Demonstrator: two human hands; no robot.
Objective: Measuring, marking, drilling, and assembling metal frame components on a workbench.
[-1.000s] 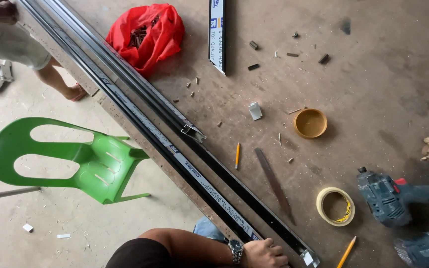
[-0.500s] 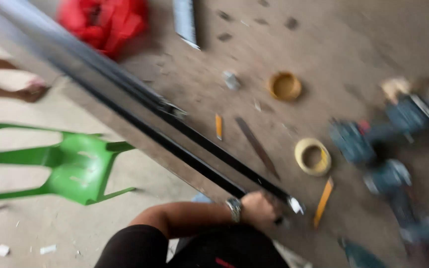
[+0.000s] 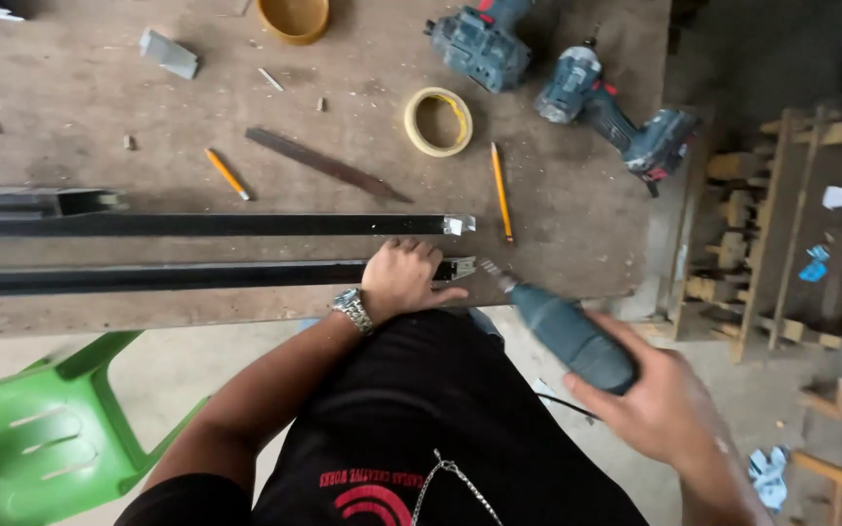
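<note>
Two long black metal rails lie side by side on the worn wooden workbench. My left hand, with a wristwatch, presses down on the near rail close to its right end. My right hand grips a blue-grey power drill, whose bit points at the end of that near rail. The far rail lies untouched just beyond my left hand.
On the bench are two pencils, a flat metal file, a roll of yellow tape, a yellow bowl and two cordless drills. A green plastic chair stands at lower left. Wooden frames stand to the right.
The view has swung right along the rails to their ends. My left hand stays on the near rail, and my right hand with the drill has come into view at its end.
</note>
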